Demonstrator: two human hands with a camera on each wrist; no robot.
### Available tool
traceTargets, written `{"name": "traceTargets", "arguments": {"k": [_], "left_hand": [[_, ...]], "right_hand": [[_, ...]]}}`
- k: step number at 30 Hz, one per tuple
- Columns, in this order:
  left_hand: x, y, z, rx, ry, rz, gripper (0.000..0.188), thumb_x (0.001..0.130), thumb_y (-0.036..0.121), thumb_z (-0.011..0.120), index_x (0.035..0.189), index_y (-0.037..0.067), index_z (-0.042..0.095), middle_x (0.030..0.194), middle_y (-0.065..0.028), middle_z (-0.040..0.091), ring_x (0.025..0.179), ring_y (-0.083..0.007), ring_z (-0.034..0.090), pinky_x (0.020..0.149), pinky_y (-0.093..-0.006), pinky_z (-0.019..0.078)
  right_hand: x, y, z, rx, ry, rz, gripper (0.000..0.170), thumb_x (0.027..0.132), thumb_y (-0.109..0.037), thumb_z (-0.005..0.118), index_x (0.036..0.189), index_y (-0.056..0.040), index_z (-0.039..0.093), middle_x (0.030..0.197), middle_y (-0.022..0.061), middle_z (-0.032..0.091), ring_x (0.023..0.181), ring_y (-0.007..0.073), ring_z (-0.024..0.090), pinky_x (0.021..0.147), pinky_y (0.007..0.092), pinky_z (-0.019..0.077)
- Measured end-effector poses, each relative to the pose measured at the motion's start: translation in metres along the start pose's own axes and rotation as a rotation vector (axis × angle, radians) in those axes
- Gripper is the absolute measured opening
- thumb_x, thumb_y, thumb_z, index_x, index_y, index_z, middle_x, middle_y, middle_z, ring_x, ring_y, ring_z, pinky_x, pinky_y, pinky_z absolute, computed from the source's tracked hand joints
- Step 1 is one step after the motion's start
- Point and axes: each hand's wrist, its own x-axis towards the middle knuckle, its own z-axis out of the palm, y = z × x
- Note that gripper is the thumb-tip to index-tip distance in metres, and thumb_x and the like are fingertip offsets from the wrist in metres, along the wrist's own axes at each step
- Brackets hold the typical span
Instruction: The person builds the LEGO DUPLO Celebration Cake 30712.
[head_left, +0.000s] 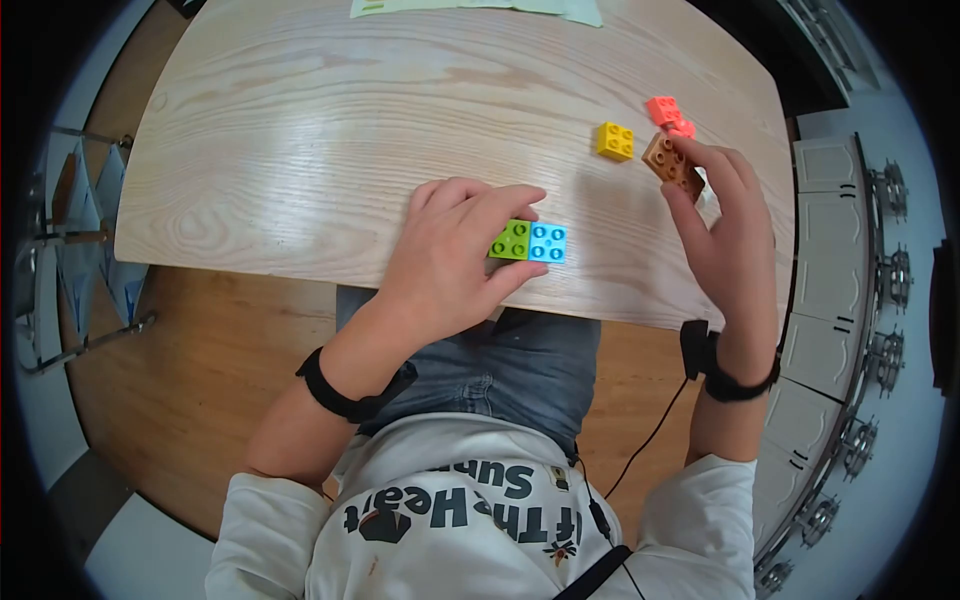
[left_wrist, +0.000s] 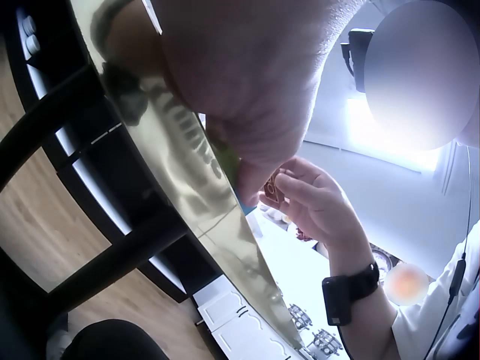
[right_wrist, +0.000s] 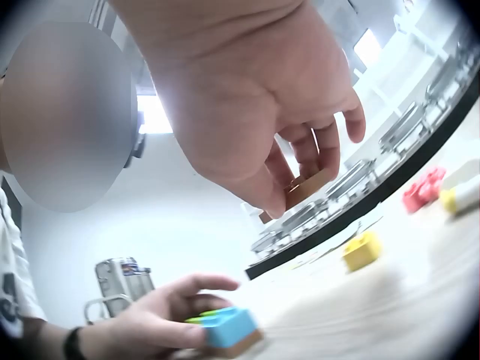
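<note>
Near the table's front edge my left hand [head_left: 447, 245] grips a small toy brick assembly between thumb and fingers. Its top shows a green brick [head_left: 510, 241] beside a light blue brick [head_left: 548, 243], studs up. In the right wrist view a brown layer [right_wrist: 246, 346] shows beneath the blue brick [right_wrist: 229, 327]. To the right, my right hand [head_left: 735, 235] pinches a brown toy brick [head_left: 672, 166] between thumb and fingertips, held tilted above the table. In the right wrist view the fingers partly hide this brown brick [right_wrist: 307, 189].
A yellow brick [head_left: 615, 142] sits just left of the right hand. Pink-red bricks [head_left: 663, 110] lie behind it, with a whitish piece partly hidden by the hand. A pale sheet [head_left: 475, 8] lies at the table's far edge. A cable [head_left: 650, 440] hangs from the right wristband.
</note>
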Motion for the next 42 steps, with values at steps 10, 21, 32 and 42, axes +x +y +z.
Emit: {"name": "traceTargets", "arguments": {"k": [10, 21, 32, 42], "left_hand": [[-0.001, -0.003, 0.003, 0.018, 0.007, -0.034, 0.075, 0.071, 0.014, 0.092, 0.142, 0.017, 0.066, 0.117, -0.0021, 0.073, 0.110, -0.0280, 0.064, 0.106, -0.0449, 0.0444], [-0.002, -0.005, -0.001, 0.015, -0.001, 0.071, 0.069, 0.077, 0.012, 0.088, 0.142, 0.012, 0.065, 0.130, -0.0074, 0.071, 0.117, -0.0309, 0.065, 0.108, -0.0446, 0.0444], [-0.001, -0.006, -0.012, -0.076, -0.164, -0.006, 0.057, 0.089, 0.004, 0.083, 0.142, 0.004, 0.063, 0.133, -0.0096, 0.070, 0.124, -0.0231, 0.064, 0.108, -0.0351, 0.0498], [-0.008, -0.011, 0.006, -0.481, 0.042, -0.152, 0.057, 0.086, 0.014, 0.089, 0.137, 0.006, 0.067, 0.128, -0.0122, 0.074, 0.114, -0.0281, 0.070, 0.101, -0.0404, 0.0537]], "right_hand": [[-0.021, -0.058, 0.052, 0.377, -0.271, -0.241, 0.049, 0.087, 0.001, 0.080, 0.134, -0.0052, 0.071, 0.120, 0.0138, 0.066, 0.107, 0.0320, 0.065, 0.089, 0.0394, 0.0565], [-0.055, -0.040, 0.101, 0.434, 0.026, -0.240, 0.056, 0.090, -0.009, 0.082, 0.143, -0.0053, 0.065, 0.130, 0.0158, 0.066, 0.114, 0.0359, 0.065, 0.095, 0.0424, 0.0557], [-0.061, -0.040, 0.104, 0.440, 0.084, -0.174, 0.080, 0.082, -0.010, 0.086, 0.156, -0.0087, 0.054, 0.132, 0.0170, 0.066, 0.117, 0.0366, 0.065, 0.096, 0.0429, 0.0559], [-0.063, -0.040, 0.098, 0.615, 0.110, -0.059, 0.072, 0.080, 0.004, 0.076, 0.149, -0.0103, 0.061, 0.117, 0.0125, 0.067, 0.094, 0.0246, 0.069, 0.078, 0.0345, 0.0588]]}}
